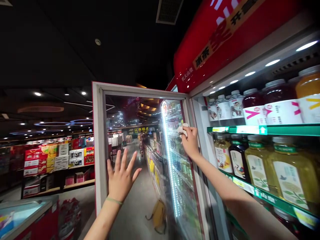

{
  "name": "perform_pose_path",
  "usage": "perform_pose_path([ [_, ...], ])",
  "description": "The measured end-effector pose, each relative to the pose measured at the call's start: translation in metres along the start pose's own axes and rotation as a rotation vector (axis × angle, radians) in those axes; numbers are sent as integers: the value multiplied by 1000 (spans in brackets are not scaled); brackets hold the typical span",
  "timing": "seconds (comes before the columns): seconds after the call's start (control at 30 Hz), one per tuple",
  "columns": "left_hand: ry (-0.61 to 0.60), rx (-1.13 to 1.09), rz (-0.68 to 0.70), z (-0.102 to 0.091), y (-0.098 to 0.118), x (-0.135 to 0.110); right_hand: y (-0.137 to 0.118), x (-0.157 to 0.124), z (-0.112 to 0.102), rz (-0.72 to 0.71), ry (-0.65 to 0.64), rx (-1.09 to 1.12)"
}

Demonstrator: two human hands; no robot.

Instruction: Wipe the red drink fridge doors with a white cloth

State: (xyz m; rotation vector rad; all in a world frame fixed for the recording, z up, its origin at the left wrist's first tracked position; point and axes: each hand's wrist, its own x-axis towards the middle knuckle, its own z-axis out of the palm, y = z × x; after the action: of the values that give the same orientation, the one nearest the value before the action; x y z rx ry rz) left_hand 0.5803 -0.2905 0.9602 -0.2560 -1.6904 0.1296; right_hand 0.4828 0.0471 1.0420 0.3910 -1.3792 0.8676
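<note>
The glass door [100,140] of a drinks cooler stands swung open in front of me. My left hand [121,176] is open, fingers spread, its palm flat against the glass near the door's left frame. My right hand [190,141] is closed on a small white cloth [183,130], pressing it to the inner side of the glass by the hinge edge. A thin green band circles my left wrist.
Cooler shelves [265,130] at right hold rows of juice and tea bottles [287,173]. A red sign [225,36] tops the cooler. A chest freezer [27,213] stands at lower left. Stacked boxes [57,156] fill shelves beyond. A yellow bag [158,216] lies on the aisle floor.
</note>
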Motion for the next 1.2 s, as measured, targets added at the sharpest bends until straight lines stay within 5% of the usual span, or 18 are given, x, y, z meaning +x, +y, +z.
perform_pose_path([
  [0.17,28,-54,3,31,-14,-1,27,59,21,-131,7,-183],
  [0.27,78,-119,26,53,-11,18,44,106,26,-148,0,-350],
  [0.43,185,-143,130,74,1,117,65,171,43,-210,-97,-515],
  [0.6,182,-21,70,78,3,191,85,169,72,-229,-79,-470],
  [0.9,116,24,50,74,6,187,92,171,94,-204,67,-297],
  [1.03,89,27,28,75,2,190,94,165,84,-300,-52,-274],
  [1.2,72,11,4,73,2,190,93,173,71,-256,-119,-285],
])
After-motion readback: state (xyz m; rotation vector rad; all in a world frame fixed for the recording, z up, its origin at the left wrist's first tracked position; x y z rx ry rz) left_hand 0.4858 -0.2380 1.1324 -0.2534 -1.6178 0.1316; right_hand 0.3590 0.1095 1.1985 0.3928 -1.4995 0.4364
